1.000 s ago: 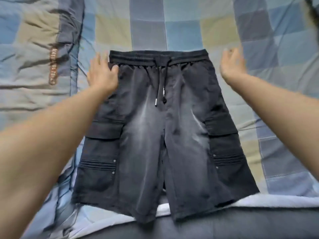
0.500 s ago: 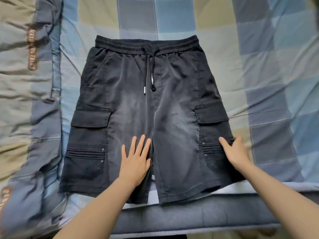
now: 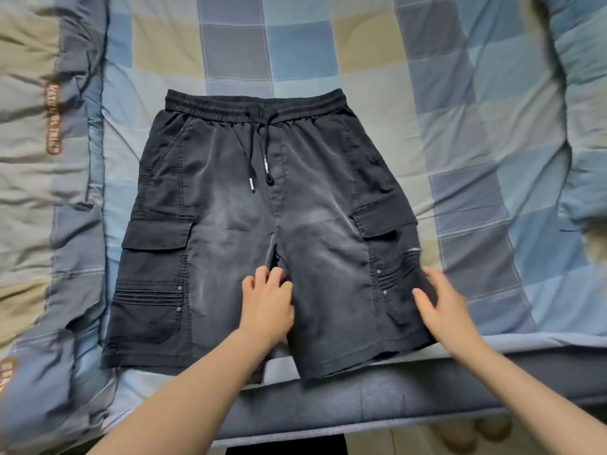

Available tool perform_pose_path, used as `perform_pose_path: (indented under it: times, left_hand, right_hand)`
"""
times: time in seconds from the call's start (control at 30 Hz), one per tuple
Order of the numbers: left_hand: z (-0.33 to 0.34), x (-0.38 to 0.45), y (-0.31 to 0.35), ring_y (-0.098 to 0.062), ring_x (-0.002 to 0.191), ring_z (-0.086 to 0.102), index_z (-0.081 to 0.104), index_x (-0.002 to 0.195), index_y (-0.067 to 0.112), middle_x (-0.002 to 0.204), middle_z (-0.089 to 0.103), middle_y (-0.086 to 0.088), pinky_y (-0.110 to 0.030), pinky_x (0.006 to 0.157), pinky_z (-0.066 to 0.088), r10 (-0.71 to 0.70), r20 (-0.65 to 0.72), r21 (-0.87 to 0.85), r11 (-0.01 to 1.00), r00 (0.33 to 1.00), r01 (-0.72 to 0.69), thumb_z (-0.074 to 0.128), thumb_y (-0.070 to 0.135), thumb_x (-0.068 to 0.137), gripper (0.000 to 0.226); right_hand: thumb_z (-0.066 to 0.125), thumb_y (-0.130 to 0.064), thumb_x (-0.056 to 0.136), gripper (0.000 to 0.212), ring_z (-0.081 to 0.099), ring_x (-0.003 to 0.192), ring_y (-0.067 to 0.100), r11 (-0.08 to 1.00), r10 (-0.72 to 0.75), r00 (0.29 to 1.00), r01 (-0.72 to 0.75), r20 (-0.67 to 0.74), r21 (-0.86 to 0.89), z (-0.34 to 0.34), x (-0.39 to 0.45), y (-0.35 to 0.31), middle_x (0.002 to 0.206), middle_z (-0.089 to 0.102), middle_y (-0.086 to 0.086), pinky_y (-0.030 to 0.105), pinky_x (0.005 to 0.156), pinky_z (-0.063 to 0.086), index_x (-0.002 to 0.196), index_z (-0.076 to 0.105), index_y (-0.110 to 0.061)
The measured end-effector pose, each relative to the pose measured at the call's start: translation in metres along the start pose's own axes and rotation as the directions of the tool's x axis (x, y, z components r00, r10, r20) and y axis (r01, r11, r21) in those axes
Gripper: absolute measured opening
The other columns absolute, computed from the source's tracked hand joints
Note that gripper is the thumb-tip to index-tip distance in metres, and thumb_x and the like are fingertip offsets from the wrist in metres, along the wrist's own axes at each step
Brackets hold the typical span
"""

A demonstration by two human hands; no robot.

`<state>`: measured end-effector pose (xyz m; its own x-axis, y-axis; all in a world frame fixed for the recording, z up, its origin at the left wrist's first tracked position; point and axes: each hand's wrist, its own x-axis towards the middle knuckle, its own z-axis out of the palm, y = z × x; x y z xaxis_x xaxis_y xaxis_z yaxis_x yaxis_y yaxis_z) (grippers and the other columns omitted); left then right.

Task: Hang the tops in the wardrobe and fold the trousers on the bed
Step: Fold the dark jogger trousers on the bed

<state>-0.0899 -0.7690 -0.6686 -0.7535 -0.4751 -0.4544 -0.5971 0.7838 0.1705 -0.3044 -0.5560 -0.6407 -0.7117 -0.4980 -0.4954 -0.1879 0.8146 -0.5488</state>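
Black washed cargo shorts (image 3: 262,224) lie flat and unfolded, front up, on my bed (image 3: 492,126), elastic waistband and dangling drawstring at the far end, flap pockets on both outer sides, leg hems at the near bed edge, one hem slightly overhanging.
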Motion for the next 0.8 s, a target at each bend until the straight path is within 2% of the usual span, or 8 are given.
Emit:
perform_pose_path:
  times: [0.07,0.13,0.17,0.27,0.33,0.43,0.57,0.8]
  left_hand:
    - [-0.025,0.008,0.028,-0.017,0.099,0.052,0.069,0.095,0.018,0.104,0.060,0.005,-0.040,0.084,0.041,-0.142,0.109,-0.577,0.797,0.984,0.179,0.060,0.055,0.087,0.039]
    - [-0.047,0.019,0.052,-0.014,0.082,0.063,0.067,0.096,0.014,0.091,0.068,0.002,-0.034,0.075,0.050,-0.069,0.418,-0.900,0.105,0.906,0.423,0.054,0.060,0.089,0.048]
    - [-0.054,0.024,0.058,-0.015,0.079,0.066,0.066,0.097,0.013,0.089,0.070,0.001,-0.030,0.070,0.052,-0.048,0.468,-0.883,-0.074,0.883,0.464,0.058,0.054,0.090,0.042]
    - [-0.052,0.032,0.055,-0.020,0.085,0.070,0.070,0.095,0.009,0.089,0.074,-0.003,-0.036,0.081,0.056,-0.166,0.388,-0.916,0.037,0.907,0.399,0.072,0.023,0.085,0.017]
    - [-0.036,0.034,0.042,-0.021,0.084,0.067,0.069,0.092,0.010,0.084,0.072,-0.003,-0.038,0.084,0.054,-0.267,0.296,-0.896,0.254,0.917,0.363,0.068,0.009,0.083,0.009]
    - [-0.034,0.027,0.036,-0.019,0.092,0.067,0.066,0.102,0.013,0.095,0.073,-0.001,-0.039,0.090,0.053,-0.202,0.272,-0.873,0.361,0.941,0.330,0.065,0.007,0.083,0.020]
    - [-0.032,0.012,0.030,-0.006,0.102,0.065,0.060,0.114,0.023,0.109,0.070,0.009,-0.034,0.096,0.051,-0.056,0.228,-0.901,0.368,0.972,0.232,0.064,0.005,0.086,0.033]
    - [-0.056,-0.023,-0.009,-0.003,0.100,0.068,0.065,0.118,0.017,0.106,0.074,0.009,-0.027,0.094,0.052,0.083,0.223,-0.953,0.228,0.971,0.199,0.061,0.006,0.092,0.029]
  right_hand:
    - [0.057,-0.015,0.092,0.040,0.054,0.118,0.012,0.975,-0.211,0.976,0.206,0.054,0.081,0.012,-0.028,-0.033,0.128,0.059,-0.007,0.012,0.095,0.035,0.131,0.052,-0.020]
    - [0.052,-0.027,0.092,0.042,0.052,0.120,-0.001,0.920,-0.388,0.899,0.365,0.204,0.142,0.025,-0.048,-0.061,0.130,0.054,-0.017,0.005,0.099,0.032,0.134,0.050,-0.025]
    - [0.051,-0.029,0.092,0.042,0.053,0.116,-0.005,0.900,-0.435,0.851,0.406,0.292,0.157,0.030,-0.051,-0.070,0.127,0.057,-0.018,0.006,0.098,0.034,0.134,0.051,-0.025]
    - [0.055,-0.028,0.090,0.026,0.056,0.078,0.000,0.902,-0.429,0.821,0.413,0.376,0.127,0.033,-0.039,-0.097,0.085,0.060,-0.012,0.015,0.074,0.040,0.108,0.072,-0.021]
    - [0.059,-0.020,0.089,0.019,0.053,0.066,0.002,0.939,-0.333,0.923,0.308,0.192,0.151,0.028,-0.011,-0.114,0.068,0.058,-0.010,0.017,0.064,0.036,0.079,0.075,-0.018]
    - [0.051,-0.022,0.095,0.024,0.055,0.068,0.012,0.983,-0.176,0.984,0.174,0.034,0.064,0.027,0.049,-0.143,0.068,0.061,-0.003,0.027,0.066,0.041,0.082,0.069,-0.012]
    - [0.045,-0.041,0.094,0.045,0.062,0.086,0.040,0.996,-0.001,0.999,-0.003,0.050,0.085,0.047,0.140,-0.182,0.079,0.062,0.023,0.052,0.082,0.052,0.073,0.057,-0.003]
    - [0.057,-0.017,0.082,0.015,0.054,0.086,0.026,0.936,0.262,0.965,-0.260,0.023,0.239,0.062,0.221,-0.224,0.100,0.055,0.011,0.040,0.086,0.054,0.072,0.046,-0.017]
